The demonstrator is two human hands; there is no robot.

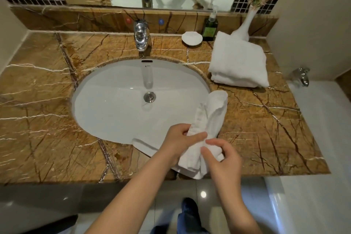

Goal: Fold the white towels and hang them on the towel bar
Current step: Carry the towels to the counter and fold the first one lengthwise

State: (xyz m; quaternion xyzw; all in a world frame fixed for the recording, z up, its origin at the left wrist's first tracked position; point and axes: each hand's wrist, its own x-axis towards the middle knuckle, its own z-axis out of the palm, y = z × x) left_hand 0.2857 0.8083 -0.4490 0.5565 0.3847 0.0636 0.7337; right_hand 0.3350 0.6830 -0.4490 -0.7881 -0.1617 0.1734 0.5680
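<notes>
Item: small white terry hand towel (207,131), bunched, over brown marble counter (47,120) front edge. Soft, light, floppy. My left hand (178,143), right hand (222,155) pinch mid-bundle; better hold: corners.

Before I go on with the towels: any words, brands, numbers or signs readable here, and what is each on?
Small dark mark on the white oval sink, below its overflow slot: printed, too blurred to read.
Green label on the dark soap pump bottle: no text legible.
Red dot and blue dot on the marble ledge behind the chrome tap: coloured markers, no lettering.
Nothing else carries text.
</notes>
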